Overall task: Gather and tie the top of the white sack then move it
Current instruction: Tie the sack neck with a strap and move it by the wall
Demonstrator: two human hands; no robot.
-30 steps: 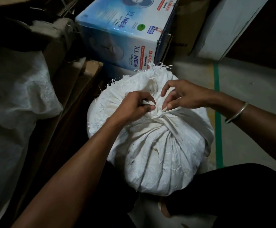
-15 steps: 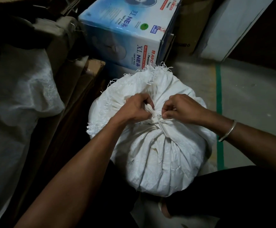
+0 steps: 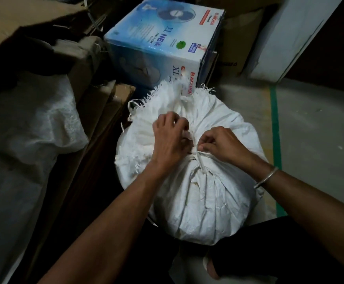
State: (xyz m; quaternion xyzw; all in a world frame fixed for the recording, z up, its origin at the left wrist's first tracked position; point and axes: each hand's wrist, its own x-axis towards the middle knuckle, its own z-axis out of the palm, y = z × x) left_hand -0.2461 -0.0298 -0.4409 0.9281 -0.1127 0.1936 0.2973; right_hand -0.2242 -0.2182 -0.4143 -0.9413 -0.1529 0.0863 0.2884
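Two bare hands work at the neck of one big round white woven plastic sack (image 3: 203,203). The sack sits on the floor just in front of the person's legs in black trousers (image 3: 269,253). Its top is bunched into a tight neck, and the frayed open edge (image 3: 173,93) fans out on the far side of the neck. A thin white string (image 3: 199,160) goes round the neck, with a short bit lying down the near side of the sack.

The left hand (image 3: 171,138) is on top of the sack, fingers curled in at the neck, and it seems to pinch one end of the string. The right hand (image 3: 222,146) is just beside it, also curled, and it pinches the string between thumb and finger. The two hands are very close but do not touch. A thin silver bangle (image 3: 266,178) sits on the right wrist.

Behind the sack stands a blue and white cardboard fan box (image 3: 158,44), touching the frayed edge or just behind it. Left of the sack lean flat brown cardboard sheets (image 3: 105,124), and further left lies a see-through whitish woven bag (image 3: 29,124). Right of the sack is grey floor (image 3: 320,124) with a green tape line (image 3: 275,128). Behind the sack to the right are a brown carton (image 3: 238,48) and a white box (image 3: 296,31).
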